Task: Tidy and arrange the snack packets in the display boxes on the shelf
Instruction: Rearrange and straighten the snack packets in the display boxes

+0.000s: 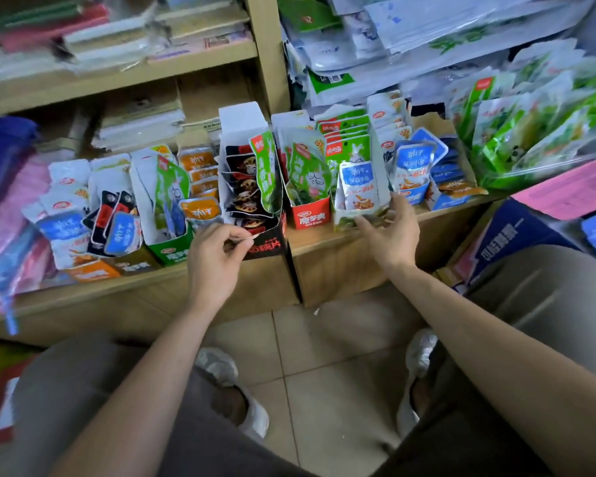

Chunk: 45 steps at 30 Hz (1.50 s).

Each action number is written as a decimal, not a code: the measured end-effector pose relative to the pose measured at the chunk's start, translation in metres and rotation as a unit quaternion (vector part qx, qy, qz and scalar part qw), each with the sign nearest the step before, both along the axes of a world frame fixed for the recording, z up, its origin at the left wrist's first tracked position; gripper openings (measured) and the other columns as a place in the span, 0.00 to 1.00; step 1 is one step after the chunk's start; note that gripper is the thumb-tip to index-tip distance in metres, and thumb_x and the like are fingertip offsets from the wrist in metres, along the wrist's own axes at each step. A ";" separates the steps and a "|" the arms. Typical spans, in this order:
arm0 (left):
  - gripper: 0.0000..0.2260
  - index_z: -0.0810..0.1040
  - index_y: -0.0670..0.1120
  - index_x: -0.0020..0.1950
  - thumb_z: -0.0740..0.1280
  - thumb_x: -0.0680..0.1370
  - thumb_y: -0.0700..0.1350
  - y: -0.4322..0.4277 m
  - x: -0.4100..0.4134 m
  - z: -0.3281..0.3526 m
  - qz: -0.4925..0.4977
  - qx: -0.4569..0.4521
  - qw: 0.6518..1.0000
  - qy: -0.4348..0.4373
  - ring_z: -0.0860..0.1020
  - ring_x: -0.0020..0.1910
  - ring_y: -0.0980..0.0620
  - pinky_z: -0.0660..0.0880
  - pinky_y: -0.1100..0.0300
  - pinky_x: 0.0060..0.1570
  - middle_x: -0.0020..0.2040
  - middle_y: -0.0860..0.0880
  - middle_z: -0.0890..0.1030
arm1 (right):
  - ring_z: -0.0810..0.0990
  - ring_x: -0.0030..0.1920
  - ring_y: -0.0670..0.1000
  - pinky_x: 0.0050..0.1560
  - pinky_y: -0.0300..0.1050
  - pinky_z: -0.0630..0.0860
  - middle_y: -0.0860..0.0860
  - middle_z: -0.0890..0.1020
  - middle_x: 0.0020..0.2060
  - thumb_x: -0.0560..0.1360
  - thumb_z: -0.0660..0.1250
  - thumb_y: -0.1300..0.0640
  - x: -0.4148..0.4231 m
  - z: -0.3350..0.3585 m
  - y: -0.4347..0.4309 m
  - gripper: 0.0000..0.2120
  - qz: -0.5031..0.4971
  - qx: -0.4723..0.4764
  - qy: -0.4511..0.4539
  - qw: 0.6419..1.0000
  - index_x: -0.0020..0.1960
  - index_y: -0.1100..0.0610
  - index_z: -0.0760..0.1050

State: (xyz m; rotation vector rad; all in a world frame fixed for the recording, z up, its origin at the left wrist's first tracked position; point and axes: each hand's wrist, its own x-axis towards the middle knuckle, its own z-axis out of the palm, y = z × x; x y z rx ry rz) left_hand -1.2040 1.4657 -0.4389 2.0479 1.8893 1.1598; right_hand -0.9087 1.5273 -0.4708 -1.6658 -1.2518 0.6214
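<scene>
The left hand [217, 256] is curled at the front of the black box [270, 244], thumb and forefinger pinching its torn front lip. That box stands on the wooden shelf [341, 251] near the upright divider and holds a stack of dark packets [245, 189], with one green packet [265, 173] standing tilted against its right wall. The right hand [391, 228] holds the pale box [348, 220] at its front right corner, thumb along the bottom front edge and fingers [401, 204] curved up against the right side. A blue packet [358, 182] stands upright at the front of that box. Between the two held boxes sits the red box [312, 216], touching the black one, with green packets [305, 170] leaning in it. Left of the black box are orange packets [200, 187], then a green box [167, 251] with a green packet in it, and further boxes of white, black and blue packets, mixed and crooked. Right of the pale box a blue box [444, 201] holds more blue packets. Below the shelf are a tiled floor [324, 390], the person's knees and white shoes.
</scene>
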 end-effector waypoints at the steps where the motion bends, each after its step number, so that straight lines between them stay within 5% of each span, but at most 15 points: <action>1: 0.03 0.83 0.48 0.48 0.72 0.77 0.46 -0.002 -0.001 0.000 -0.001 0.002 1.000 -0.008 0.78 0.49 0.52 0.77 0.44 0.50 0.45 0.55 0.82 | 0.75 0.62 0.48 0.64 0.52 0.77 0.48 0.75 0.61 0.70 0.78 0.55 -0.002 0.000 0.005 0.32 -0.003 0.008 0.008 1.000 0.70 0.53 0.68; 6: 0.04 0.82 0.47 0.49 0.72 0.77 0.46 -0.008 0.000 0.003 0.000 0.017 0.999 -0.042 0.79 0.49 0.53 0.76 0.43 0.49 0.46 0.55 0.82 | 0.75 0.59 0.47 0.61 0.50 0.77 0.48 0.71 0.60 0.72 0.75 0.60 -0.019 0.002 -0.009 0.26 -0.048 0.078 0.014 0.996 0.67 0.54 0.70; 9: 0.02 0.83 0.47 0.48 0.73 0.76 0.45 -0.009 0.008 0.005 0.007 0.031 0.999 -0.035 0.79 0.48 0.53 0.76 0.44 0.49 0.45 0.56 0.82 | 0.78 0.53 0.48 0.56 0.47 0.78 0.52 0.75 0.57 0.70 0.77 0.58 -0.048 0.004 -0.034 0.28 0.100 0.116 0.044 0.987 0.67 0.55 0.70; 13: 0.02 0.83 0.46 0.46 0.74 0.76 0.43 -0.010 0.026 0.008 0.008 0.064 0.998 -0.002 0.78 0.46 0.52 0.74 0.47 0.50 0.44 0.54 0.82 | 0.76 0.59 0.47 0.60 0.41 0.74 0.51 0.74 0.63 0.66 0.81 0.55 -0.080 -0.007 -0.047 0.44 0.261 0.070 0.045 0.962 0.76 0.54 0.62; 20: 0.05 0.85 0.47 0.51 0.71 0.78 0.39 -0.018 0.033 0.005 -0.044 0.051 0.998 0.008 0.80 0.47 0.54 0.77 0.48 0.50 0.47 0.55 0.84 | 0.71 0.69 0.48 0.70 0.48 0.69 0.52 0.71 0.67 0.62 0.83 0.49 -0.106 -0.013 -0.047 0.52 0.229 0.057 0.040 0.971 0.77 0.56 0.58; 26: 0.13 0.81 0.47 0.62 0.69 0.79 0.36 -0.026 0.006 0.012 -0.012 0.007 0.991 -0.135 0.83 0.51 0.58 0.81 0.58 0.49 0.59 0.54 0.83 | 0.67 0.71 0.51 0.72 0.49 0.67 0.53 0.68 0.68 0.59 0.84 0.46 -0.123 -0.008 -0.043 0.57 0.175 0.052 0.013 0.983 0.78 0.55 0.55; 29: 0.14 0.81 0.47 0.62 0.70 0.77 0.35 -0.029 -0.016 0.003 0.067 0.030 0.996 -0.054 0.81 0.54 0.57 0.81 0.55 0.52 0.59 0.52 0.82 | 0.68 0.69 0.51 0.69 0.47 0.69 0.52 0.67 0.67 0.59 0.84 0.44 -0.131 -0.006 -0.042 0.58 0.155 0.040 -0.003 0.987 0.78 0.53 0.53; 33: 0.24 0.74 0.50 0.72 0.71 0.77 0.39 -0.029 -0.029 -0.014 0.139 -0.071 0.986 0.053 0.72 0.69 0.48 0.70 0.50 0.70 0.68 0.50 0.76 | 0.69 0.69 0.52 0.66 0.46 0.70 0.52 0.67 0.68 0.59 0.83 0.43 -0.139 -0.003 -0.042 0.56 0.135 0.040 -0.016 0.990 0.76 0.53 0.54; 38: 0.27 0.70 0.50 0.76 0.71 0.77 0.41 -0.029 -0.032 -0.021 0.136 -0.113 0.981 0.086 0.67 0.71 0.46 0.68 0.57 0.64 0.72 0.49 0.69 | 0.71 0.65 0.48 0.63 0.33 0.65 0.50 0.73 0.63 0.58 0.84 0.48 -0.134 0.002 -0.041 0.48 0.114 0.057 0.031 0.991 0.71 0.56 0.64; 45: 0.19 0.79 0.49 0.64 0.75 0.74 0.42 -0.029 -0.030 -0.024 0.139 -0.085 0.985 0.064 0.70 0.65 0.50 0.66 0.62 0.62 0.66 0.46 0.70 | 0.76 0.61 0.44 0.65 0.44 0.74 0.46 0.78 0.58 0.56 0.84 0.46 -0.117 0.005 -0.045 0.44 0.124 0.068 0.055 0.988 0.66 0.52 0.69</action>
